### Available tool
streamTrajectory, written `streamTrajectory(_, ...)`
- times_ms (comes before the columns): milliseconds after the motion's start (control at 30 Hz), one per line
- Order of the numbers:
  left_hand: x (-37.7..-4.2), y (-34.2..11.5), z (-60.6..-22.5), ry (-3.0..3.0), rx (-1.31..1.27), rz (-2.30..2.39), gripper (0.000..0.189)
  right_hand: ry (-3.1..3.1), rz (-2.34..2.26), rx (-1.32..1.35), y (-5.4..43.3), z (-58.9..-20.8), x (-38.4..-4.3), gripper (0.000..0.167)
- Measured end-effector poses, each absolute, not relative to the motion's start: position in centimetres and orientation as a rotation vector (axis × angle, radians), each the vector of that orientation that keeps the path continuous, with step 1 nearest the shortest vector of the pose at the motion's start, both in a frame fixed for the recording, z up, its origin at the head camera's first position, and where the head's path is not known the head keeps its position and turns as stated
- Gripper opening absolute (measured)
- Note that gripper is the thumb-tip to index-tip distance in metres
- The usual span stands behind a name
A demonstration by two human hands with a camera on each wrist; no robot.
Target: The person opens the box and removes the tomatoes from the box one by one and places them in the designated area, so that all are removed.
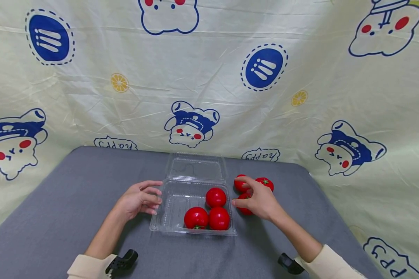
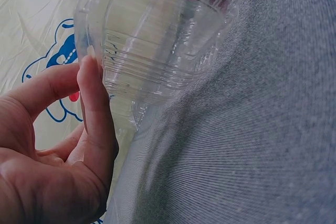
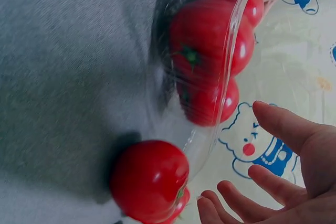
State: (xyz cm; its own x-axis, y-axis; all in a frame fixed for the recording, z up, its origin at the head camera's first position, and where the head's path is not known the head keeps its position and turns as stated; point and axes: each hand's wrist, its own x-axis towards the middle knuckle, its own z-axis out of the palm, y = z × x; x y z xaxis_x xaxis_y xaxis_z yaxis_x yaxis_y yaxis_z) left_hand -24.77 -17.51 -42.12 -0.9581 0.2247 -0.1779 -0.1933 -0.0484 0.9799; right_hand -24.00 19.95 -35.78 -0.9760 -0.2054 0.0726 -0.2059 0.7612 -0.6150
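A clear plastic clamshell box (image 1: 171, 203) stands on the table with its lid (image 1: 195, 167) folded back. Inside, toward the right, sit three red tomatoes (image 1: 215, 197). My left hand (image 1: 141, 199) is at the box's left side; in the left wrist view its fingertips touch the rim (image 2: 90, 24). My right hand (image 1: 260, 199) hovers just right of the box, fingers spread and holding nothing. Below and beyond it is a group of three tomatoes (image 1: 265, 183), partly hidden by the hand. One loose tomato (image 3: 149, 181) shows fully in the right wrist view, apart from the fingers.
A grey cloth (image 1: 101, 174) covers the table. Behind it hangs a pale curtain (image 1: 209, 77) printed with cartoon bears and orange slices. Black straps (image 1: 122, 261) are on both wrists near the light sleeves.
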Motion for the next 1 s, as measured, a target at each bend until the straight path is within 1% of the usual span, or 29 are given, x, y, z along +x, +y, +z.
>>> streamTrajectory(633,-24.7,-17.6,-42.0,1.956,0.033,2.081,0.062,-2.93,1.113,0.545,16.3,-35.4,-23.6,0.065)
streamTrajectory(833,-24.7,-17.6,-42.0,1.956,0.036,2.08,0.063,-2.935,1.206,0.608,15.4,-35.5,-23.6,0.066)
streamTrajectory(1000,-24.7,-17.5,-42.0,1.95,0.032,2.087,0.066,-2.938,1.229,0.713,14.6,-35.5,-23.3,0.066)
